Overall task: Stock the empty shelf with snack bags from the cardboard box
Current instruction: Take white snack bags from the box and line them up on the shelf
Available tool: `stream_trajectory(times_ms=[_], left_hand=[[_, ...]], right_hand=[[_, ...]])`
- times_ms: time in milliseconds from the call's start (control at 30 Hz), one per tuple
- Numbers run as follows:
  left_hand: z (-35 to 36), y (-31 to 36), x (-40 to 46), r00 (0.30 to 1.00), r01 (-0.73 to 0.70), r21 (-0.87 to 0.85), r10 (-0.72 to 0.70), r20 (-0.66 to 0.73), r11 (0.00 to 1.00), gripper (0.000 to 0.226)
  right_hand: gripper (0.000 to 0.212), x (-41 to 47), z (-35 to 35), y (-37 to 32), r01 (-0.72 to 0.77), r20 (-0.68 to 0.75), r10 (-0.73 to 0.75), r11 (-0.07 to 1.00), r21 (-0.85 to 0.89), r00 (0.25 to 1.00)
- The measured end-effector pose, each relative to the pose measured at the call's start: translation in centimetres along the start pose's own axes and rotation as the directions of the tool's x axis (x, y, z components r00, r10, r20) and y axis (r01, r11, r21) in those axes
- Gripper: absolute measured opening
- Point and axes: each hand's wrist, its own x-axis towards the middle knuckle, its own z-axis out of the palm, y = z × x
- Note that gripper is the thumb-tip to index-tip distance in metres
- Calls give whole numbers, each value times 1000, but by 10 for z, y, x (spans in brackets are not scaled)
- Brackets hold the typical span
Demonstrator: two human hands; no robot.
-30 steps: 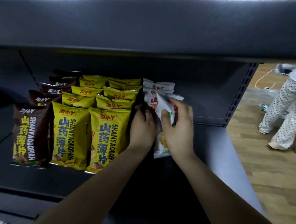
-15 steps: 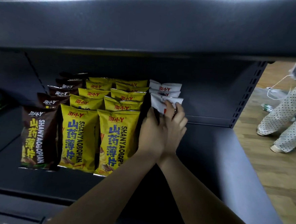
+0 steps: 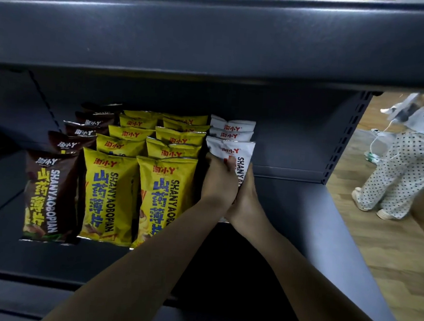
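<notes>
Head-worn view, down onto shelf [image 3: 314,217]

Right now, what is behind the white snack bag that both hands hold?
Behind the white foil snack bag, held upright by the left hand and right hand, stand two more white bags. Only their top edges show; anything further back is covered.
</notes>
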Motion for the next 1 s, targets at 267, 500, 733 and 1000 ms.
stream_trajectory(times_ms=[267, 500, 733, 1000], left_hand=[[4, 3, 6, 1000, -31, -83, 31, -6, 996, 53], [5, 1, 9, 1000, 12, -38, -12, -3, 999, 58], [4, 2, 6, 1000, 14, -18, -15, -19, 1000, 61], [-2, -7, -18, 998, -40, 145, 45, -33, 989, 55]], right_hand=[[88, 6, -6, -14, 86, -15, -86, 996, -8, 996], [99, 2, -13, -17, 7, 28, -6, 999, -41, 1000], [107, 0, -17, -12, 90, 59, -74, 937, -336, 995], [88, -6, -16, -22, -26, 47, 43, 950, -311, 998]])
